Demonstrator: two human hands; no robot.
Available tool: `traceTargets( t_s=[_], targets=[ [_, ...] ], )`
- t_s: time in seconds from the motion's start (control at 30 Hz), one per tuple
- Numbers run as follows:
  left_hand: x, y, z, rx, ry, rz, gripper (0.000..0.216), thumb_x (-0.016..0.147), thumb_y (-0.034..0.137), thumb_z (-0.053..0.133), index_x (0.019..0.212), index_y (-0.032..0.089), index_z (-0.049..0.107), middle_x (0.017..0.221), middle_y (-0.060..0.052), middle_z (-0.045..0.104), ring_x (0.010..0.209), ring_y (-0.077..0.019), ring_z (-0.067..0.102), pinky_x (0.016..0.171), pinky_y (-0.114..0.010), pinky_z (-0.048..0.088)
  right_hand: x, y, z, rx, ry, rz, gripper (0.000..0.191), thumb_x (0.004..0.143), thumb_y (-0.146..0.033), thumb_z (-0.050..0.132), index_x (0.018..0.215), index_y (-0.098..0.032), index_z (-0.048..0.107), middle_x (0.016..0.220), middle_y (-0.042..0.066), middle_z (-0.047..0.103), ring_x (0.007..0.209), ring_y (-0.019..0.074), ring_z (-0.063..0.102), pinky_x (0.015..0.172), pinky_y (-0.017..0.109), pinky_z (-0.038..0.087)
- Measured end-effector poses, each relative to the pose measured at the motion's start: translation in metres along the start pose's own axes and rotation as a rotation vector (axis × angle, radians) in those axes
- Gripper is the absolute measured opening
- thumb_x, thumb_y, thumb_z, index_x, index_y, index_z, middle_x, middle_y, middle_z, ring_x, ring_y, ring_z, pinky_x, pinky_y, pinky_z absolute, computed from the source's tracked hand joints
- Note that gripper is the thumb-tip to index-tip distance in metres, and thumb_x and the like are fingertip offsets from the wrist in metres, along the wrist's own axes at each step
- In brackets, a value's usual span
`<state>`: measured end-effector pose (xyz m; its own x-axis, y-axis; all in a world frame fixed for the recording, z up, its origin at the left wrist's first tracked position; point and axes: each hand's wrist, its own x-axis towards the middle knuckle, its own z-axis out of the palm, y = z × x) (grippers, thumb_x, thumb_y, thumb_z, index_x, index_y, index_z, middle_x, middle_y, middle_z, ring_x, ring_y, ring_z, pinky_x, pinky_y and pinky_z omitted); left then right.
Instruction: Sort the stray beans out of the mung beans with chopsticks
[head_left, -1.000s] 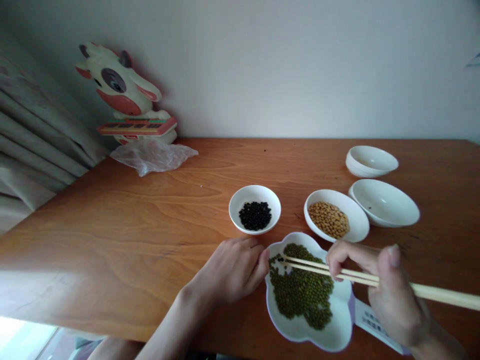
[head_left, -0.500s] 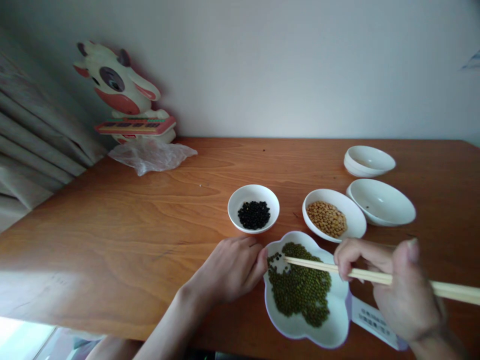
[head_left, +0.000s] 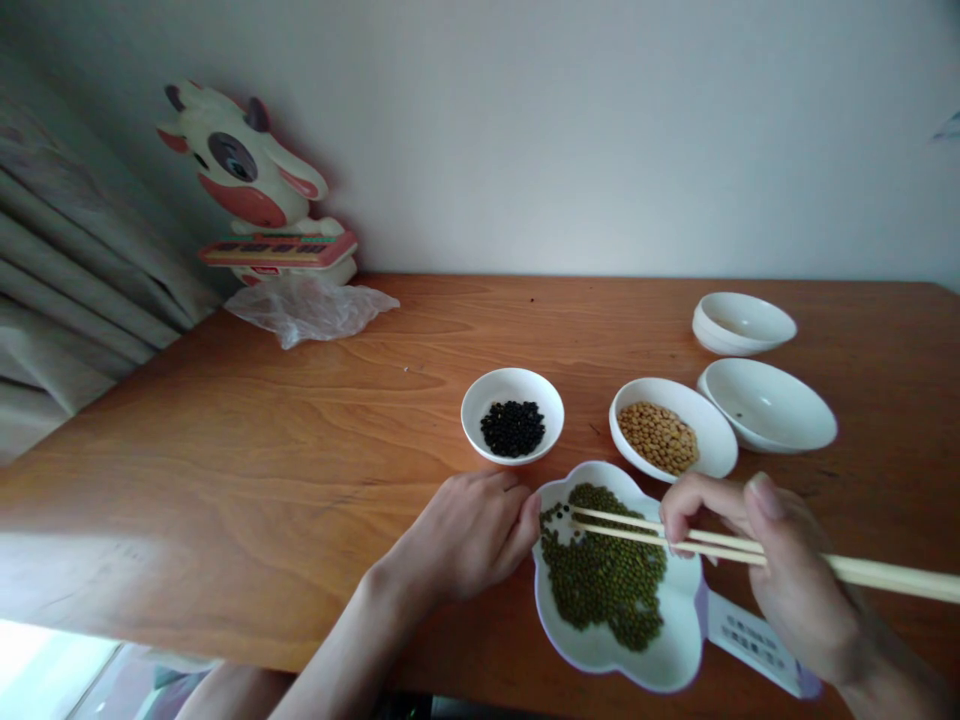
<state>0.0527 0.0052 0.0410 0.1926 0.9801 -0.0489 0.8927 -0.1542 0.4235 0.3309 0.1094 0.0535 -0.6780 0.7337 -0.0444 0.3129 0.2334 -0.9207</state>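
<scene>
A flower-shaped white dish with a lilac rim and a labelled handle holds green mung beans. A few black beans lie on a bare patch at its upper left. My left hand is closed at the dish's left edge, thumb against the rim; its curled fingertips are hidden. My right hand grips a pair of wooden chopsticks, their tips slightly apart inside the dish beside the black beans. Nothing shows between the tips.
Behind the dish stand a white bowl of black beans and another bowl of tan soybeans. Two more white bowls, one nearer and one farther, are at right. A cow toy and plastic bag sit back left.
The chopstick tips have parted from nearly together to slightly open. My right hand's fingers have shifted a little on the sticks. The whole view has slid slightly.
</scene>
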Motion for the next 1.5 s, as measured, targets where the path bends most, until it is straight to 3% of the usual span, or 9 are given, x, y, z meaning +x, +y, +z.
traceTargets(
  t_s=[0.17, 0.5, 0.93, 1.3, 1.5],
  targets=[
    [-0.0008, -0.0013, 0.0015, -0.026, 0.013, 0.006, 0.047, 0.117, 0.035, 0.032, 0.093, 0.018, 0.069, 0.092, -0.009, 0.076, 0.084, -0.0236, 0.071, 0.079, -0.035, 0.054, 0.0008, 0.0001, 0.0024, -0.038, 0.008, -0.019, 0.076, 0.108, -0.070, 0.010, 0.080, -0.025, 0.065, 0.077, 0.005, 0.062, 0.075, 0.0245, 0.057, 0.071, 0.038, 0.041],
    [-0.0008, -0.0004, 0.0006, -0.031, 0.004, 0.003, 0.047, 0.117, 0.035, 0.031, 0.094, 0.018, 0.068, 0.092, -0.008, 0.075, 0.082, -0.0223, 0.070, 0.077, -0.034, 0.052, 0.0019, -0.0032, 0.0045, 0.002, 0.027, -0.014, 0.079, 0.108, -0.071, 0.012, 0.075, -0.026, 0.068, 0.069, 0.005, 0.060, 0.066, 0.0231, 0.052, 0.060, 0.036, 0.037],
    [-0.0017, -0.0026, 0.0019, 0.025, -0.017, 0.015, 0.049, 0.118, 0.036, 0.028, 0.091, 0.018, 0.066, 0.091, -0.007, 0.073, 0.080, -0.0215, 0.067, 0.074, -0.033, 0.048, 0.0039, -0.0037, 0.0070, -0.030, 0.027, -0.036, 0.079, 0.108, -0.071, 0.010, 0.075, -0.025, 0.065, 0.070, 0.004, 0.062, 0.068, 0.0224, 0.056, 0.067, 0.037, 0.038],
    [-0.0027, -0.0010, -0.0002, -0.016, -0.018, -0.014, 0.048, 0.117, 0.036, 0.030, 0.092, 0.018, 0.067, 0.091, -0.007, 0.074, 0.082, -0.0221, 0.069, 0.075, -0.033, 0.049, 0.0031, -0.0026, 0.0092, 0.013, 0.037, -0.069, 0.080, 0.109, -0.070, 0.011, 0.073, -0.024, 0.065, 0.071, 0.004, 0.062, 0.072, 0.0222, 0.056, 0.068, 0.036, 0.038],
    [-0.0021, -0.0017, 0.0009, -0.015, -0.023, -0.006, 0.049, 0.117, 0.036, 0.029, 0.093, 0.018, 0.069, 0.092, -0.007, 0.074, 0.085, -0.0232, 0.070, 0.079, -0.034, 0.051, 0.0039, 0.0034, 0.0093, 0.109, 0.032, -0.094, 0.080, 0.108, -0.071, 0.011, 0.072, -0.024, 0.064, 0.068, 0.002, 0.059, 0.063, 0.0195, 0.053, 0.061, 0.036, 0.036]
  ],
)
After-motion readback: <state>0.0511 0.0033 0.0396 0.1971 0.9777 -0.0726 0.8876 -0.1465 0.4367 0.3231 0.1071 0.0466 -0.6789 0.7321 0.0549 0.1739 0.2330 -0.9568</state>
